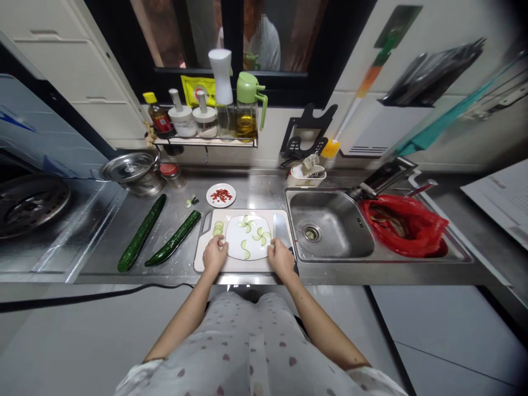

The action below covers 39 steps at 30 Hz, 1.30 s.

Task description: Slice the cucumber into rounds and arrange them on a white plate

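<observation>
A white plate (235,236) lies on a pale cutting board (247,267). My left hand (215,256) grips its left edge, fingers closed at the rim. At the opposite edge, my right hand (282,259) holds the plate in the same way. Thin cucumber slices (261,236) are set out on the plate in pinwheel groups, with a smaller group near the front. More round cucumber slices (218,227) are on the board just beyond my left hand. A kitchen knife (281,225) lies on the board's right side, its handle partly behind my right hand.
Left of the board lie a whole cucumber (142,234) and a cut cucumber (175,240). Behind is a small dish (209,197) with red bits. A sink (330,220) and red plastic bag (429,234) are right; a steel pot (146,181) stands back left beneath a condiment shelf (206,142).
</observation>
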{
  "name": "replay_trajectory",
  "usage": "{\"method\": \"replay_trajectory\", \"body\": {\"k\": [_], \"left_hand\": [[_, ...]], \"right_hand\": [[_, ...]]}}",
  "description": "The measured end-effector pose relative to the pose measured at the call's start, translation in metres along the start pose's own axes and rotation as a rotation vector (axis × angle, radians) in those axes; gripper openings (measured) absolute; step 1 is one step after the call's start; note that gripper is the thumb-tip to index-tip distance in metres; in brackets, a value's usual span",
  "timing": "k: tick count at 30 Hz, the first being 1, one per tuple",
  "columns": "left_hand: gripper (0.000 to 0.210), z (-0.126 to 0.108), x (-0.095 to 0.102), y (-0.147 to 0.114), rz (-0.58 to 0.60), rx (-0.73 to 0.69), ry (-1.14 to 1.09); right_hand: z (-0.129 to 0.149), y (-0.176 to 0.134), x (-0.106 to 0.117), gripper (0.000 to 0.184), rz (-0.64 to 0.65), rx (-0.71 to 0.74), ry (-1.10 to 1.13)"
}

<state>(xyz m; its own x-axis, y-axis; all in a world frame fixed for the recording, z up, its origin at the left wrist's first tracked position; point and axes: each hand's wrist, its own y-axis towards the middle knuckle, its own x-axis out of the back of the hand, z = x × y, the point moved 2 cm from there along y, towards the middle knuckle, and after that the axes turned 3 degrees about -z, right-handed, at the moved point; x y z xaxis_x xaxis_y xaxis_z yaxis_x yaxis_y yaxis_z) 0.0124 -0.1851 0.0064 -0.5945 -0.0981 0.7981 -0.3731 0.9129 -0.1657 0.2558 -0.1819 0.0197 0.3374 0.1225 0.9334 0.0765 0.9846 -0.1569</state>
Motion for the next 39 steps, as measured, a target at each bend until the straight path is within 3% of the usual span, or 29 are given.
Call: {"method": "replay_trajectory", "body": {"k": [7,11,20,24,28,31,34,39], "left_hand": [[0.035,0.017,0.008,0.016,-0.117,0.102,0.031],[0.037,0.024,0.011,0.024,-0.129,0.144,0.071],[0.036,0.017,-0.001,0.035,-0.174,0.11,0.145],[0.028,0.018,-0.003,0.034,-0.241,0.115,0.058],[0.02,0.019,-0.004,0.03,-0.284,0.127,-0.202],[0.026,0.014,-0.005,0.027,-0.236,0.098,-0.545],[0.032,0.001,-0.005,0.022,-0.093,0.006,-0.832],[0.032,-0.024,0.003,0.009,0.099,-0.107,-0.886]], "right_hand": [[-0.001,0.003,-0.013,0.03,0.052,0.008,0.034],[0.0,0.005,-0.016,0.03,0.031,0.027,0.055],[0.001,0.008,-0.012,0.029,0.046,0.025,0.052],[0.002,0.006,-0.011,0.028,0.064,0.038,0.04],[0.003,0.002,-0.007,0.029,0.045,0.019,0.007],[0.008,0.002,0.0,0.029,-0.029,0.045,0.03],[0.021,0.007,0.005,0.026,-0.064,0.184,0.2],[0.054,0.015,0.01,0.024,-0.065,0.428,0.521]]}}
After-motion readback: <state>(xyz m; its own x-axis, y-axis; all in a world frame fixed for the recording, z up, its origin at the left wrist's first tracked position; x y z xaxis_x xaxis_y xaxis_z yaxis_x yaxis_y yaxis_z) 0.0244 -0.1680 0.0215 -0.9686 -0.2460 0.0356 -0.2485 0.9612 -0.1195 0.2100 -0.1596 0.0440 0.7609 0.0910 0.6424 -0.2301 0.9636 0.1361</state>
